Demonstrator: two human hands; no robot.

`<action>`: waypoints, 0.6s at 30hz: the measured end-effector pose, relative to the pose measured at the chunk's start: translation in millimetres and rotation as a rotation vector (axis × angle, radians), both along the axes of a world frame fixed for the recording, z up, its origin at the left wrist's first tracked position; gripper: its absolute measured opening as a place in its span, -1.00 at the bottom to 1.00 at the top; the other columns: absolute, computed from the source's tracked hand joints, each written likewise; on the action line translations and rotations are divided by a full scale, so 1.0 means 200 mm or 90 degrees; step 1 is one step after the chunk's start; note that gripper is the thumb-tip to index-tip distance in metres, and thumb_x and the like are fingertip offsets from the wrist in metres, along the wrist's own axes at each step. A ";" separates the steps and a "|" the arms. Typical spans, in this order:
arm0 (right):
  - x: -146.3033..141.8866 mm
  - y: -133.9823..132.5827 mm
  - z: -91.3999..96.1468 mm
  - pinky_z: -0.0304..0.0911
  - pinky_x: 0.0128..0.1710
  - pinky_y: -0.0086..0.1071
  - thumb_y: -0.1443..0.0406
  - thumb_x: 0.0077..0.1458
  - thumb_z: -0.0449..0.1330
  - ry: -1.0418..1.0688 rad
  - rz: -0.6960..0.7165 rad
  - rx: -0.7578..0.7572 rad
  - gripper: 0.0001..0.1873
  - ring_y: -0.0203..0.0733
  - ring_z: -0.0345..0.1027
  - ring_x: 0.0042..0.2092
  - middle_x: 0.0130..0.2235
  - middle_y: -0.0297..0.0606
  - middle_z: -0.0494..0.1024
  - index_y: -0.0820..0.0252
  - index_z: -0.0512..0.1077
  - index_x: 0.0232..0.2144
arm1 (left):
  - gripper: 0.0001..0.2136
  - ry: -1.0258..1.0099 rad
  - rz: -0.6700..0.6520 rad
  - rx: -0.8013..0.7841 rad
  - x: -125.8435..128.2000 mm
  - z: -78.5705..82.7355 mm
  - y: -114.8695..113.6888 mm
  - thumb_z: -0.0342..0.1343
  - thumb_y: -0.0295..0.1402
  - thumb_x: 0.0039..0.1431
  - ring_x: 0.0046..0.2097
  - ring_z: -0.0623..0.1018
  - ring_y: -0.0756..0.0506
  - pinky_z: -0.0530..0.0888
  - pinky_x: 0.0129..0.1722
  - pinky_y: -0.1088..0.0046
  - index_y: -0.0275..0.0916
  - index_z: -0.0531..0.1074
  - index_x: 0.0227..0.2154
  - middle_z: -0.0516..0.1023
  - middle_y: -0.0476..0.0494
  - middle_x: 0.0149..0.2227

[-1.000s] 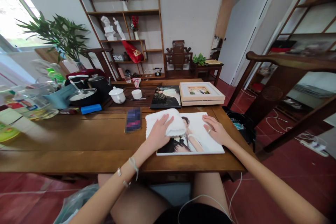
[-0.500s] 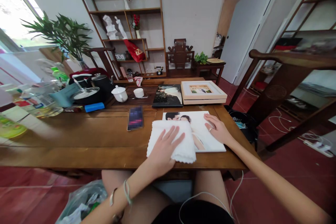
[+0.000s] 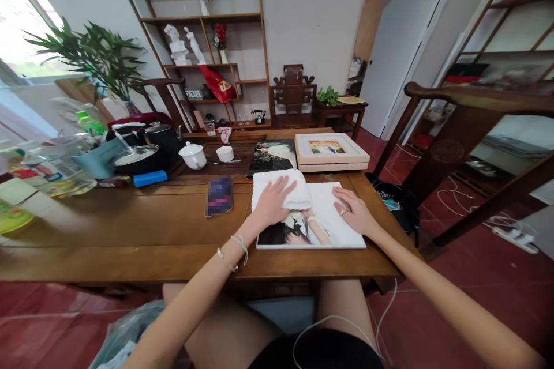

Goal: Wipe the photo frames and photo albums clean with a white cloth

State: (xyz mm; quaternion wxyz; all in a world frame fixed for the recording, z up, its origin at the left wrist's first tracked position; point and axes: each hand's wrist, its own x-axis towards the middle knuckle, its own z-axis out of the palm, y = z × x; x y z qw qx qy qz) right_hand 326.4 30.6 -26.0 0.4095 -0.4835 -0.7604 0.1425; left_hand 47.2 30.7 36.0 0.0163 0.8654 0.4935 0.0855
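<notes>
**On the wooden table, cloth over a photo print**

At twelve o'clock on the photo print [image 3: 333, 225], the left hand [image 3: 272, 203] lies flat, fingers spread, pressing a white cloth [image 3: 283, 184]. Right hand [image 3: 355, 213], open at three o'clock, probably steadies the print on the table [image 3: 130, 225].

Folded white towel [image 3: 283, 187] flat atop glossy photo album [image 3: 333, 225]

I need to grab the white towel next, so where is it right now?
In the head view the white towel lies on the far left part of the photo album, under the left hand, just before the dark album.
</notes>
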 end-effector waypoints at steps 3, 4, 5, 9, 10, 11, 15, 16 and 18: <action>-0.01 0.00 0.00 0.11 0.23 0.07 0.17 0.12 0.12 -0.006 -0.006 0.003 -0.60 0.09 0.26 0.19 0.11 -0.08 0.46 0.13 0.48 -0.01 | -0.28 0.001 0.002 0.008 0.00 0.00 -0.02 0.07 -0.52 0.04 0.38 -0.05 -0.24 -0.02 0.31 0.04 -0.23 0.04 0.31 -0.06 -0.28 0.38; -0.01 0.00 0.00 0.11 0.22 0.07 0.18 0.12 0.12 -0.009 -0.009 0.003 -0.60 0.09 0.25 0.19 0.11 -0.08 0.46 0.14 0.48 -0.01 | -0.27 0.003 -0.003 0.002 -0.01 0.00 -0.06 0.07 -0.53 0.02 0.38 -0.05 -0.24 -0.02 0.31 0.04 -0.22 0.05 0.31 -0.06 -0.27 0.38; -0.01 -0.01 0.00 0.11 0.22 0.07 0.18 0.12 0.11 -0.012 -0.011 0.004 -0.59 0.09 0.25 0.19 0.11 -0.07 0.46 0.15 0.48 -0.01 | -0.25 0.005 -0.010 -0.007 -0.01 0.00 -0.11 0.07 -0.54 -0.01 0.38 -0.06 -0.23 -0.03 0.31 0.04 -0.21 0.04 0.31 -0.07 -0.25 0.38; -0.01 -0.01 0.01 0.13 0.21 0.04 0.19 0.13 0.10 -0.029 -0.015 0.007 -0.60 0.09 0.27 0.17 0.11 -0.02 0.45 0.20 0.49 -0.02 | -0.15 0.004 -0.052 -0.046 -0.02 0.02 -0.40 0.06 -0.58 -0.13 0.39 -0.11 -0.20 -0.06 0.33 0.06 -0.17 0.01 0.32 -0.11 -0.18 0.39; -0.01 -0.01 0.01 0.14 0.20 0.04 0.19 0.12 0.10 -0.035 -0.015 0.006 -0.60 0.09 0.28 0.16 0.10 -0.03 0.45 0.19 0.49 -0.03 | -0.13 0.002 -0.065 -0.053 -0.02 0.02 -0.48 0.05 -0.59 -0.16 0.39 -0.12 -0.20 -0.08 0.33 0.06 -0.16 0.00 0.32 -0.11 -0.17 0.39; -0.01 -0.01 0.02 0.16 0.19 0.04 0.19 0.12 0.10 -0.040 -0.013 0.005 -0.61 0.09 0.30 0.14 0.10 -0.04 0.45 0.18 0.49 -0.03 | -0.11 -0.001 -0.079 -0.055 -0.02 0.02 -0.54 0.05 -0.59 -0.18 0.39 -0.12 -0.19 -0.09 0.33 0.06 -0.15 0.00 0.32 -0.12 -0.16 0.39; -0.02 0.01 0.03 0.18 0.17 0.04 0.19 0.12 0.11 -0.051 -0.001 -0.001 -0.61 0.08 0.31 0.13 0.09 -0.06 0.46 0.15 0.48 -0.03 | -0.12 -0.013 -0.091 -0.056 0.01 0.03 -0.64 0.07 -0.56 -0.17 0.39 -0.09 -0.20 -0.07 0.34 0.08 -0.12 0.00 0.32 -0.09 -0.14 0.39; -0.02 0.01 0.03 0.18 0.17 0.04 0.19 0.12 0.11 -0.052 0.002 -0.001 -0.61 0.08 0.30 0.13 0.10 -0.06 0.45 0.15 0.48 -0.03 | -0.13 -0.012 -0.077 -0.056 0.02 0.03 -0.61 0.08 -0.55 -0.15 0.39 -0.07 -0.20 -0.05 0.33 0.09 -0.12 0.01 0.32 -0.08 -0.14 0.39; -0.02 0.01 0.03 0.16 0.18 0.05 0.19 0.12 0.10 -0.054 0.005 0.000 -0.61 0.08 0.30 0.14 0.10 -0.04 0.45 0.17 0.47 -0.02 | -0.18 -0.006 -0.039 -0.050 0.05 0.03 -0.51 0.10 -0.50 -0.08 0.38 -0.04 -0.20 -0.03 0.33 0.10 -0.12 0.01 0.32 -0.06 -0.16 0.38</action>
